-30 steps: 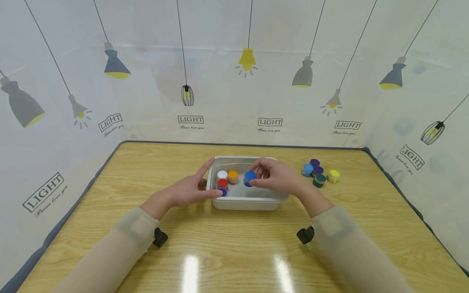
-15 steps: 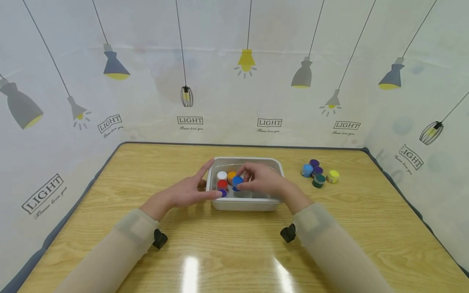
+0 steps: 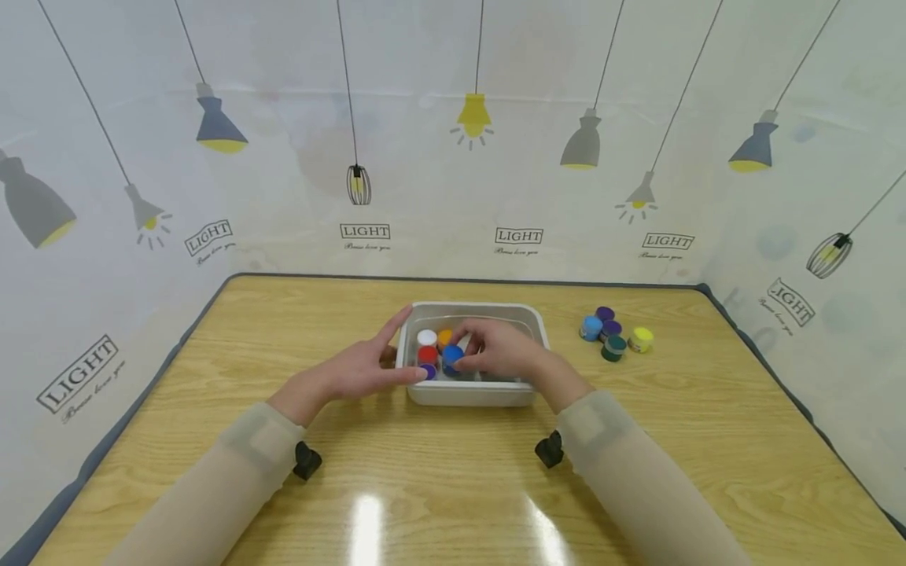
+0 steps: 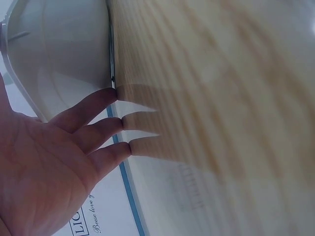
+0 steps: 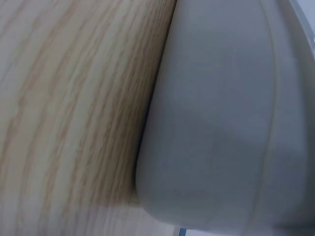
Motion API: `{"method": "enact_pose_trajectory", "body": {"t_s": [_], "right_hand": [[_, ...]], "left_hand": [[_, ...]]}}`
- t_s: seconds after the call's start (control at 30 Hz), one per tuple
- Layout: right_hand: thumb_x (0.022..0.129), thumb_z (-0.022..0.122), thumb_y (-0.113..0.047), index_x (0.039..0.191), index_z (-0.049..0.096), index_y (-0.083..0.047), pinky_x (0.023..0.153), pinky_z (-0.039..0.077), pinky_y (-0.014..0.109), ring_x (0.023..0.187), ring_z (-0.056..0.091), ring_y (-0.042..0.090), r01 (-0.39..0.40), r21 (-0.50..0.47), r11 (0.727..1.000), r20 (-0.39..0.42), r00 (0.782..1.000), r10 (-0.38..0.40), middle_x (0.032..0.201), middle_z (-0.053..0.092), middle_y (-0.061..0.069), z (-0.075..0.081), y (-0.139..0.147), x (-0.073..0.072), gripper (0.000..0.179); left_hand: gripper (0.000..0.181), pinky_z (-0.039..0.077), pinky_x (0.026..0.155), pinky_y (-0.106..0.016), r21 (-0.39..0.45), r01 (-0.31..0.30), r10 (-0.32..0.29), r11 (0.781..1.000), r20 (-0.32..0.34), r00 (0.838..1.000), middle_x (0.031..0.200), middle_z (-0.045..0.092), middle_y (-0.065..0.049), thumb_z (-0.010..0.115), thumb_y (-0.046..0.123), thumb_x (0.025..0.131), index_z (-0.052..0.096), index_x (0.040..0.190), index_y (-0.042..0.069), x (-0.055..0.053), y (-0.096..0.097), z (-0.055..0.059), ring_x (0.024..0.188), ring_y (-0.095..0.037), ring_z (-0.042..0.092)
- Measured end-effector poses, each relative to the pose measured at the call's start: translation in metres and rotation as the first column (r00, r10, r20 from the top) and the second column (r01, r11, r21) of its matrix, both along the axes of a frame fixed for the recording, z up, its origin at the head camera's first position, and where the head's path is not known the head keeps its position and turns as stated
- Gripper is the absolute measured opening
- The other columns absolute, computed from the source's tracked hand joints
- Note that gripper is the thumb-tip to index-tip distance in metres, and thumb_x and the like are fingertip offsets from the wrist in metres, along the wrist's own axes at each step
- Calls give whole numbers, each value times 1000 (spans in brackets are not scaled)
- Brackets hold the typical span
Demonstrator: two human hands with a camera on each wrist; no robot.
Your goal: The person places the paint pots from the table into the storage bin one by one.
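In the head view, my right hand [image 3: 506,350] reaches into a white tray [image 3: 474,395] and pinches a blue-lidded paint jar [image 3: 453,356] between thumb and fingertips. Left of it in the tray stand jars with a white lid [image 3: 427,337], an orange lid [image 3: 444,337], a red lid [image 3: 428,354] and a purple lid [image 3: 428,371]. My left hand [image 3: 357,368] spreads at the tray's left end, thumb over the near corner beside the purple lid, index finger along the left rim. In the left wrist view its other fingers [image 4: 93,132] extend straight, tips down at the tabletop.
On the wooden table [image 3: 453,487], right of the tray, a loose group of jars stands: light blue [image 3: 591,328], dark green [image 3: 613,348], yellow [image 3: 640,339] and two purple ones [image 3: 610,329]. A lamp-patterned backdrop [image 3: 439,181] rises behind the table's edges.
My right hand has moved left inside the tray with the blue jar, bringing it beside the red and purple jars and lower. My left hand stays at the tray's left end.
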State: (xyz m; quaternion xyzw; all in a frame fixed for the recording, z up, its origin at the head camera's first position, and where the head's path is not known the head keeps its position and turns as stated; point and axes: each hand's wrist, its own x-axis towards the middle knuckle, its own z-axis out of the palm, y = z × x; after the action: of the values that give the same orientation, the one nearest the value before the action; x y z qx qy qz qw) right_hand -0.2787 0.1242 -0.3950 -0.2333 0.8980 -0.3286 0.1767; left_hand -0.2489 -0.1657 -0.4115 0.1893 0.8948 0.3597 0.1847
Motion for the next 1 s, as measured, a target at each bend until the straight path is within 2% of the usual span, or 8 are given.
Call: {"method": "enact_pose_trajectory", "body": {"t_s": [0.27,0.5,0.73,1.0], "right_hand": [[105,78,-22,134,70,-19,75,61,32,79,72,19,4,-6,1000,15,1000,-4,100,75,2,-4,-1,-1,30],[107,72,-16,130,71,-16,73,59,31,75,70,20,12,-32,999,16,1000,-11,99,74,4,-3,0,1,23],[108,72,-17,132,72,-16,72,59,31,74,70,18,-3,-32,999,14,1000,3,100,76,4,-5,0,1,24],[107,73,-17,132,72,-15,72,58,30,74,70,19,-4,-34,999,30,1000,5,101,76,4,-3,0,1,25]], "left_hand": [[114,40,126,-66,15,-7,7,1000,16,1000,166,54,-16,69,78,94,-11,172,54,0,0,0,151,-39,56],[113,40,126,-65,12,-8,8,1000,10,1000,166,55,-15,69,78,94,-10,172,54,0,-1,-2,150,-38,57],[114,39,126,-67,15,2,-2,1000,10,1000,166,54,-18,68,77,96,-11,173,50,0,0,-1,151,-40,56],[114,39,127,-65,19,-4,4,1000,12,1000,166,55,-16,69,77,95,-9,173,52,0,0,-1,151,-38,57]]}}
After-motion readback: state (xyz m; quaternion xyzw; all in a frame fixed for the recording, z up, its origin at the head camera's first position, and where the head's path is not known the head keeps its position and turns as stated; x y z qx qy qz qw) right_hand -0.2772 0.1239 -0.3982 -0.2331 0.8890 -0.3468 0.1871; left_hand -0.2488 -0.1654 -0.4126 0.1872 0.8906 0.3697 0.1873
